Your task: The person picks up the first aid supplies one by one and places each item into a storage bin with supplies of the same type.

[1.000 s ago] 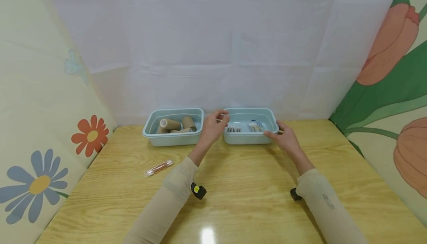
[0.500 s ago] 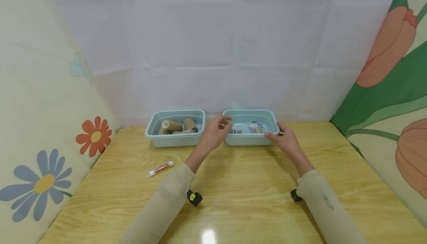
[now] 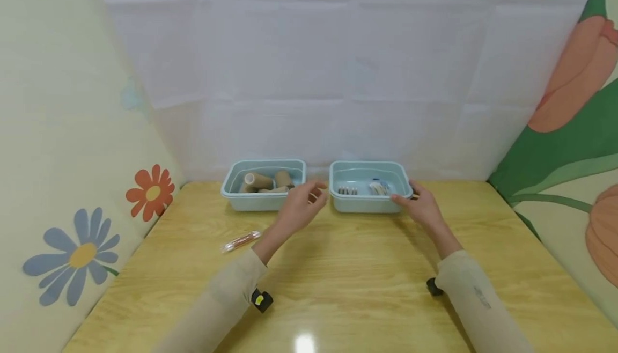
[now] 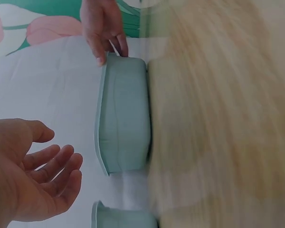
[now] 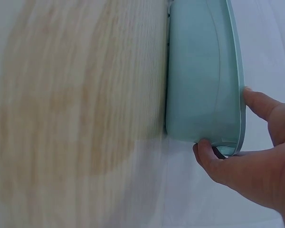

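Observation:
My right hand [image 3: 422, 206] grips the right end of a light blue plastic bin [image 3: 369, 205], its thumb on the front rim. In the right wrist view the fingers of that hand [image 5: 247, 164] bend round the bin's end. The bin holds a row of small pale and dark striped pieces [image 3: 347, 190] and a small white and blue bundle [image 3: 379, 186]. My left hand [image 3: 300, 207], fingers loosely bent and holding nothing, hovers between this bin and a second one, overlapping the second bin's front corner in the head view. In the left wrist view its palm [image 4: 33, 175] shows bare.
The second light blue bin [image 3: 256, 203] stands to the left with several brown cardboard tubes [image 3: 259, 181] in it. A clear-wrapped packet of reddish-brown sticks [image 3: 241, 241] lies in front on the wooden table [image 3: 338, 283]. A white sheet [image 3: 289, 63] hangs behind the bins.
My left hand has drawn back from over the right bin's left end, moving left and towards me. The right hand stays on the bin. The head view has shifted slightly.

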The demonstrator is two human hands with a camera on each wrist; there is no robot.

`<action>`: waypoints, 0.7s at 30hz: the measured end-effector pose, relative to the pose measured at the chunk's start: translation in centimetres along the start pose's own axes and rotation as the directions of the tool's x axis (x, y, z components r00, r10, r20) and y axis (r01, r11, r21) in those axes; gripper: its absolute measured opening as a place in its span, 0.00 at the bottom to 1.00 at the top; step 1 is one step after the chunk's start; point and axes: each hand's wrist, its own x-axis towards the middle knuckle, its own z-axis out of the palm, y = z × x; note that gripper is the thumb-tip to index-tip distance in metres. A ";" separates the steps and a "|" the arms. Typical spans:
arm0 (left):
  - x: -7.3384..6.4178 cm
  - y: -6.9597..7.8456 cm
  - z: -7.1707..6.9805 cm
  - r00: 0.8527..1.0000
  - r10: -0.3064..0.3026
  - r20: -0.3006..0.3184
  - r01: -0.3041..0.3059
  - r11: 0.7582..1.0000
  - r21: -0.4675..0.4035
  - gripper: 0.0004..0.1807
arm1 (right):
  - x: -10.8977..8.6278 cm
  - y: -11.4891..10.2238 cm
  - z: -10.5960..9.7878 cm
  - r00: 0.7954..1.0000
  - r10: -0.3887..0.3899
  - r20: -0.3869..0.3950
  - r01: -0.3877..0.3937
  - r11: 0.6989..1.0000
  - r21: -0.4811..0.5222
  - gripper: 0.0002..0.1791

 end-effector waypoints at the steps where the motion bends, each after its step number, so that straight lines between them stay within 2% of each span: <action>1: -0.2 -0.1 -0.2 1.000 -0.005 0.007 0.004 1.000 0.016 0.13 | -0.1 0.0 0.0 1.000 -0.002 0.000 0.002 1.000 0.001 0.47; 14: -3.0 -1.8 -3.4 0.997 -0.023 0.070 0.011 0.987 0.163 0.16 | -0.1 -0.4 -0.3 1.000 -0.001 0.012 0.001 1.000 0.003 0.48; 21: -4.5 -2.5 -4.9 0.994 -0.033 0.103 0.013 0.982 0.188 0.16 | -0.3 0.0 -0.2 1.000 0.002 0.012 -0.002 1.000 -0.006 0.48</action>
